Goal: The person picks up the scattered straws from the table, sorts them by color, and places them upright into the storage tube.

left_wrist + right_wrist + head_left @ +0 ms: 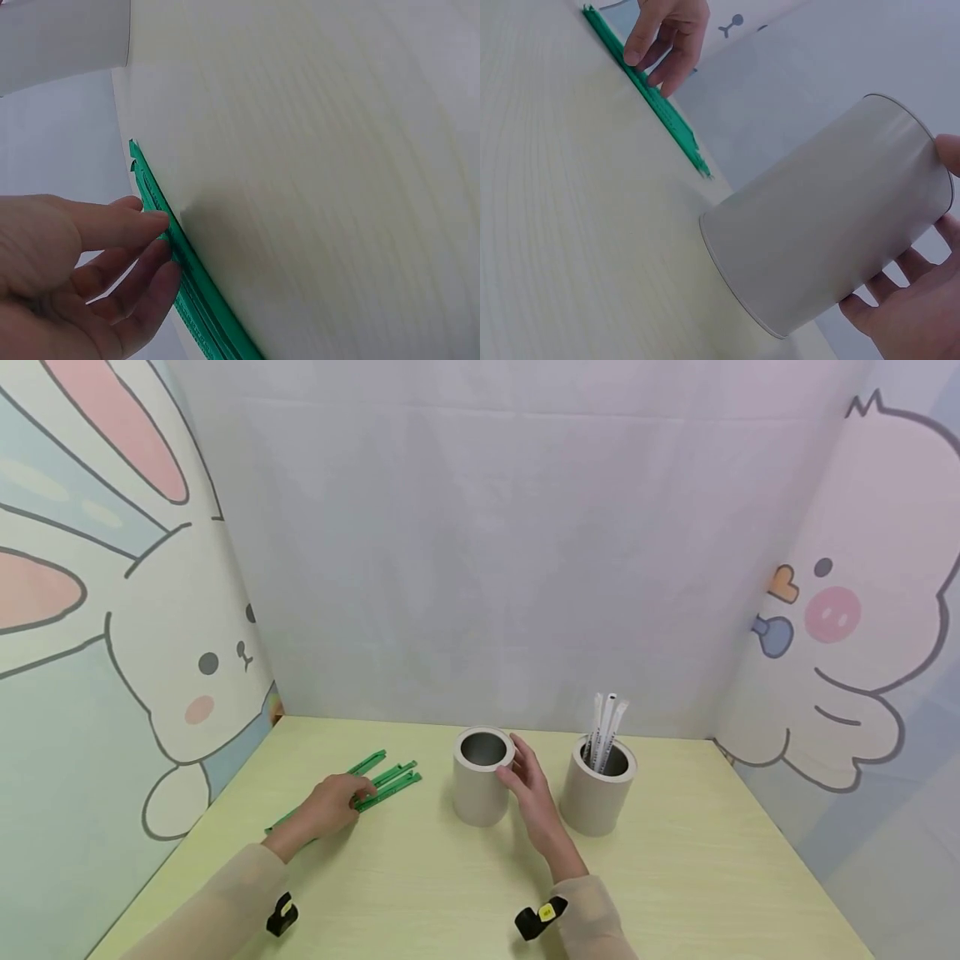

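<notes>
Several thin green wrapped straws lie slantwise on the table at the left. My left hand is over them, thumb and fingers bent loosely about them with a gap between. In the left wrist view the thumb tip touches the green straws. My right hand holds a grey cylindrical cup by its right side, thumb on the rim. This cup stands upright on the table, and no contents show in it from above.
To the right of my right hand stands a second grey cup with several white wrapped straws upright in it. The pale yellow table ends at a grey cloth backdrop. Cartoon-printed cloths hang on both sides.
</notes>
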The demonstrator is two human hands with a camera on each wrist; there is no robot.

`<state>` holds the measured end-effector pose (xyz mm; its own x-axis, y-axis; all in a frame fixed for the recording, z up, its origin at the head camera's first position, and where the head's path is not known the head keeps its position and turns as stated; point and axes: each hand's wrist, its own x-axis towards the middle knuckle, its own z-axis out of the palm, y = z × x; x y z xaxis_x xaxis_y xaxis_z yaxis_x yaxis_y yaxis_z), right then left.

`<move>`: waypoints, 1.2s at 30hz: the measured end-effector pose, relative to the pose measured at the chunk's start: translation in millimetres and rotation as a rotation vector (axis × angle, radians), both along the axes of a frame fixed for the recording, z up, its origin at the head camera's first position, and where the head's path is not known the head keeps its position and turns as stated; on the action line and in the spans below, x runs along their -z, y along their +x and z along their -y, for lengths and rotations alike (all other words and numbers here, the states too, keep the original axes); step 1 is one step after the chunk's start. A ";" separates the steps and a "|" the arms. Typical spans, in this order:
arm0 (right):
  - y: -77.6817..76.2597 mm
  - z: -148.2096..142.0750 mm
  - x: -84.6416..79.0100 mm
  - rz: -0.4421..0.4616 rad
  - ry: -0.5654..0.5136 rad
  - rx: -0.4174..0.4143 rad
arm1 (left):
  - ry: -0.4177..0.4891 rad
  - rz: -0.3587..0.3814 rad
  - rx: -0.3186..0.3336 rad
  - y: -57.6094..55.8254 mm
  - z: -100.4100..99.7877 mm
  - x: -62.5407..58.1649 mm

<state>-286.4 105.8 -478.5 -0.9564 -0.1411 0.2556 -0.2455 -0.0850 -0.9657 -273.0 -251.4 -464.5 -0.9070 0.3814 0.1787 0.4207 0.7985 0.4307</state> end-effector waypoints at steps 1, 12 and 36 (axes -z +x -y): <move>0.0 -0.3 -0.1 0.002 -0.002 -0.002 | -0.006 -0.001 -0.002 -0.8 -1.1 0.5; -0.3 0.2 -1.8 0.015 0.001 -0.003 | -0.028 -0.005 -0.016 -4.0 -6.4 4.9; -0.9 -0.2 0.4 0.005 0.002 -0.002 | 0.187 0.013 -0.027 -5.9 -19.0 -15.9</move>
